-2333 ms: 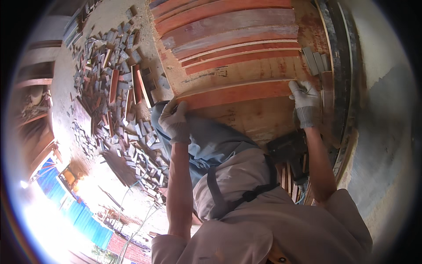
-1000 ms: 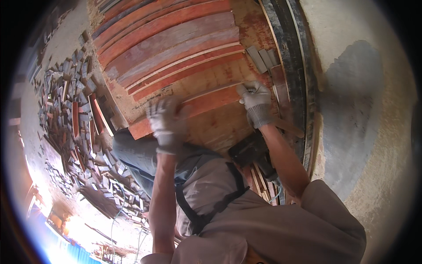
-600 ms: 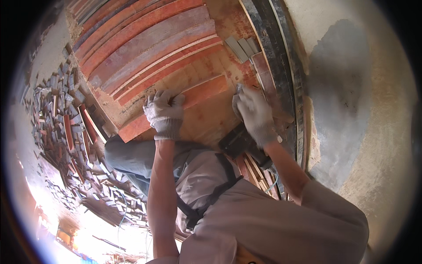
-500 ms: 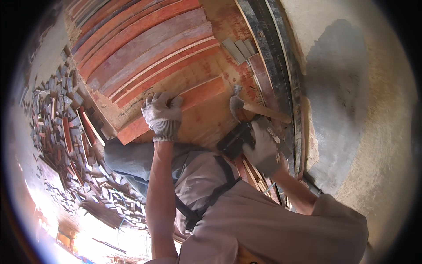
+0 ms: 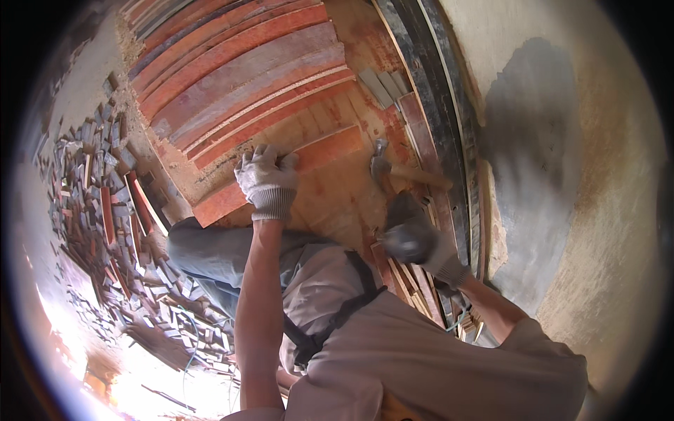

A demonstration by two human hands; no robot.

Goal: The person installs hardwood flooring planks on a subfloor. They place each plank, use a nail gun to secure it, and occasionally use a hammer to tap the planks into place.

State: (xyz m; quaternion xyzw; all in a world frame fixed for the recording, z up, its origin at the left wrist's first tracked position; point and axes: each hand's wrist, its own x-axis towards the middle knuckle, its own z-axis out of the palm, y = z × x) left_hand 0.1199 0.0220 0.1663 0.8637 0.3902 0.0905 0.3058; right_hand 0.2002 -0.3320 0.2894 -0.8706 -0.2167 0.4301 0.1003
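Note:
My left hand (image 5: 265, 175), in a pale knitted glove, is closed over the middle of a narrow red wooden plank (image 5: 328, 149) and presses on it. The plank lies slantwise on a stained wooden board (image 5: 316, 200). My right hand (image 5: 441, 254), gloved too, grips a black power tool (image 5: 409, 242) with a rounded end. Motion blurs the tool, and its exact kind cannot be made out. Just beyond it a claw hammer (image 5: 421, 175) with a wooden handle lies on the board.
Several red planks (image 5: 242, 77) lie side by side at the far end. Small grey wooden strips (image 5: 382, 85) rest near the dark long rails (image 5: 439, 98) on the right. Loose wood offcuts (image 5: 116, 186) heap on the floor at left. Narrow sticks (image 5: 414, 288) lie by my right leg.
The black tool has been lifted and turned in my right hand, drawing back towards me and away from the hammer. My left hand stays on the plank.

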